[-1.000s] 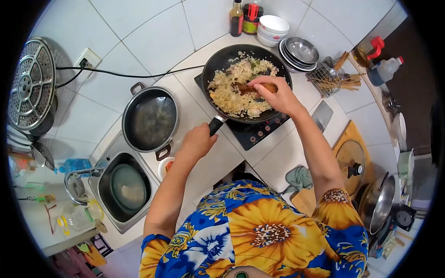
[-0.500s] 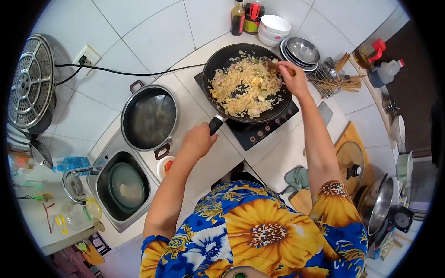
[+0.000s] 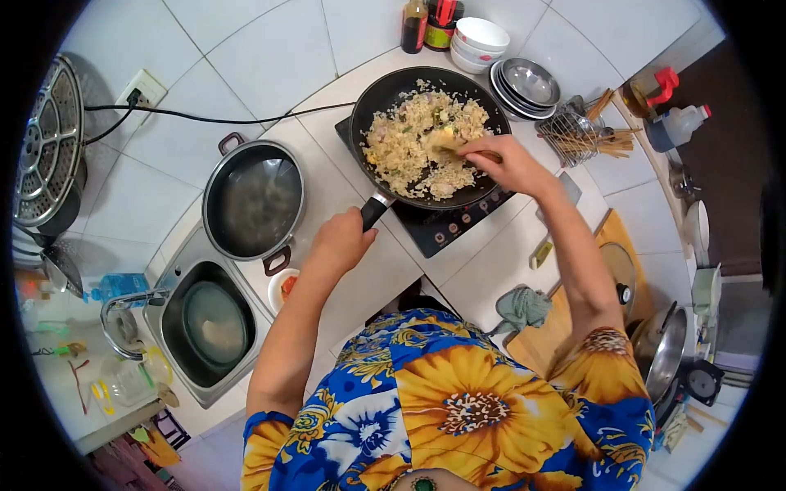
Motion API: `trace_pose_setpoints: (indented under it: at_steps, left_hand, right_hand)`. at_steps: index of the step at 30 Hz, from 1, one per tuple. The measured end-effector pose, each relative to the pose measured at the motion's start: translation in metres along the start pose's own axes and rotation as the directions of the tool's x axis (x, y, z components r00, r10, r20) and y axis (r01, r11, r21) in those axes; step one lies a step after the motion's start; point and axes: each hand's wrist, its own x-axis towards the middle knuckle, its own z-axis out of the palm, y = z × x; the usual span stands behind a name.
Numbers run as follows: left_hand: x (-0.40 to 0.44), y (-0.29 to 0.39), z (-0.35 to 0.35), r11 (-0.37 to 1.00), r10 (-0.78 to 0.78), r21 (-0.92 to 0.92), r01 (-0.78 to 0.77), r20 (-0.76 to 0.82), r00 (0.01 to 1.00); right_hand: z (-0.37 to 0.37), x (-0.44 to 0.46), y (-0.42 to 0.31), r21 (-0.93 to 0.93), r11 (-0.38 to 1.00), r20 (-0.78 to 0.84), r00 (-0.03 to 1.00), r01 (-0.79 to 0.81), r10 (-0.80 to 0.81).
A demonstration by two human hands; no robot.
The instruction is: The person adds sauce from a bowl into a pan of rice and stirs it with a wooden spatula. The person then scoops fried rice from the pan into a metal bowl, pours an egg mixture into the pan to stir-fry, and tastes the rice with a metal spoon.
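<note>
A black frying pan [image 3: 360, 155] rests on the induction cooker [image 3: 446, 229], with loose fried rice [image 3: 409, 123] and bits of egg spread inside it. My left hand [image 3: 344, 239] is wrapped round the pan's black handle [image 3: 374, 210], at the pan's lower left. Over the right part of the pan, my right hand [image 3: 512, 164] grips a wooden spatula [image 3: 485, 155], whose blade dips into the rice near the pan's middle and is partly hidden by rice.
Left of the pan stands a dark pot [image 3: 214, 200] of liquid, above a sink [image 3: 176, 348]. Bowls [image 3: 481, 34], steel dishes [image 3: 532, 82] and a chopstick basket [image 3: 573, 135] stand behind. A knife [image 3: 568, 190], cloth [image 3: 524, 309] and cutting board [image 3: 540, 344] lie right.
My right hand has moved from the pan's right edge down and left toward its middle with the spatula. The rice has shifted. My left hand stays on the handle, and the whole view has shifted slightly.
</note>
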Motion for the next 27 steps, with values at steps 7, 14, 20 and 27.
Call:
trace_pose_setpoints:
  at_steps: [7, 14, 20, 27]
  left_hand:
    - [0.002, -0.003, 0.002, 1.000, -0.013, -0.005, 0.013, 0.007, 1.000]
    - [0.001, 0.009, -0.002, 1.000, -0.005, -0.021, 0.005, 0.013, 1.000]
    - [0.004, 0.001, -0.002, 0.999, -0.014, -0.035, 0.015, 0.021, 1.000]
    - [0.000, 0.005, -0.008, 0.999, -0.036, -0.010, 0.036, 0.037, 0.999]
  right_hand:
    - [0.006, -0.025, -0.024, -0.185, 0.946, 0.373, 0.909, 0.267, -0.184]
    - [-0.004, 0.046, 0.034, -0.400, 0.893, 0.269, 0.958, 0.208, -0.102]
    - [0.016, -0.018, -0.008, -0.305, 0.928, 0.524, 0.852, 0.215, -0.025]
    - [0.000, 0.038, 0.036, -0.371, 0.850, 0.398, 0.891, 0.373, -0.218]
